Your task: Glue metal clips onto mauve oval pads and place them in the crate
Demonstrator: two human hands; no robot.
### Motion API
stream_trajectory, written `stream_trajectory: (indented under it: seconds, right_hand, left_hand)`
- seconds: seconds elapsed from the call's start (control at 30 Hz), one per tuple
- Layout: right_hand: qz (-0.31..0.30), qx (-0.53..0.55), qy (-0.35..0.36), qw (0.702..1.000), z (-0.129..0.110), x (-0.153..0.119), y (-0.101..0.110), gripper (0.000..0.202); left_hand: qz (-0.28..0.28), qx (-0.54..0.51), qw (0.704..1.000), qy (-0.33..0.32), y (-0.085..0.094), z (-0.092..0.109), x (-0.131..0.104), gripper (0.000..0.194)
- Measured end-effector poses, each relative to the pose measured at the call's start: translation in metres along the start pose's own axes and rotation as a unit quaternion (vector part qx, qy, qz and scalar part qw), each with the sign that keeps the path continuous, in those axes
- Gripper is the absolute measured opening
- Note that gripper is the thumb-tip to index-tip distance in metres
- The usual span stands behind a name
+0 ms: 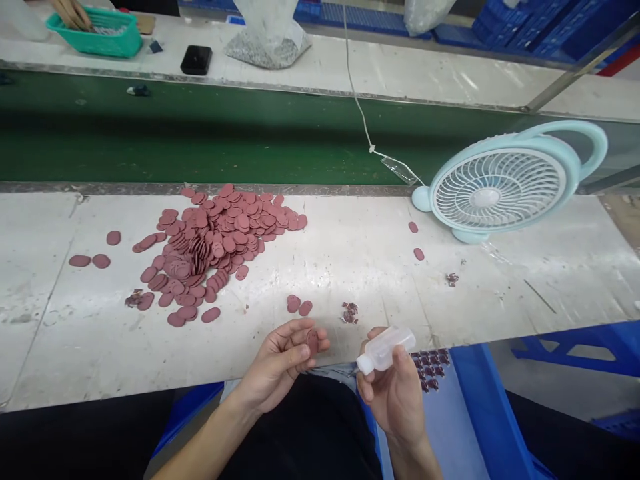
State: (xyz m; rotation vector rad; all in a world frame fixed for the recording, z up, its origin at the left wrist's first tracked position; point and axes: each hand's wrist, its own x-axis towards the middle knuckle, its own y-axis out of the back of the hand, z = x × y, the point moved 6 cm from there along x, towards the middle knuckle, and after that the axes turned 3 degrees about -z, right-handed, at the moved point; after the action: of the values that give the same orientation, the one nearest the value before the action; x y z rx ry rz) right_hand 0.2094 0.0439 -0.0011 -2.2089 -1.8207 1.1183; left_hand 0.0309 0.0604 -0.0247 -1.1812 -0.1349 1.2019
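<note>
Between the thumb and fingers of my left hand [280,360] is a dark red oval disc [313,341]. My right hand [397,393] is wrapped round a small translucent squeeze bottle [387,348], tilted with its white tip pointing down and left. The bottle and the disc are apart. Just beyond my left hand lie a few loose oval discs [299,305]. Some small dark brown pieces [350,312] rest on the table between and beyond my hands. To the left spreads a big heap of the same red discs [225,233].
A light blue fan [500,190] stands on the right of the white table [340,260]. Below my right hand, a blue tray [487,400] holds rows of small dark pieces. Past the green belt [250,147], another person's hand [73,13] reaches into a teal basket [100,43].
</note>
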Motion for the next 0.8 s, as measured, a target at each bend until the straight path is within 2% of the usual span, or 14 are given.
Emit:
stream_trajectory:
  seconds: [0.17, 0.37, 0.57, 0.7, 0.8]
  right_hand:
    - [-0.015, -0.004, 0.012, 1.0, -0.002, -0.002, -0.006, 0.037]
    - [-0.016, 0.01, 0.037, 0.999, -0.005, -0.004, -0.012, 0.039]
    - [-0.003, -0.079, 0.159, 0.984, -0.02, -0.009, -0.028, 0.03]
    - [0.032, -0.147, 0.255, 0.955, -0.023, -0.016, -0.035, 0.024]
    - [0.052, -0.188, 0.294, 0.936, -0.024, -0.019, -0.037, 0.022]
  left_hand:
    - [-0.017, 0.026, 0.999, 0.007, -0.004, -0.002, -0.002, 0.032]
    - [-0.012, 0.053, 0.998, -0.017, -0.007, -0.003, -0.001, 0.027]
    - [-0.028, 0.067, 0.996, -0.049, -0.018, -0.007, -0.004, 0.02]
    - [-0.036, 0.052, 0.997, -0.054, -0.022, -0.008, -0.007, 0.014]
    - [-0.044, 0.044, 0.996, -0.062, -0.023, -0.006, -0.008, 0.012]
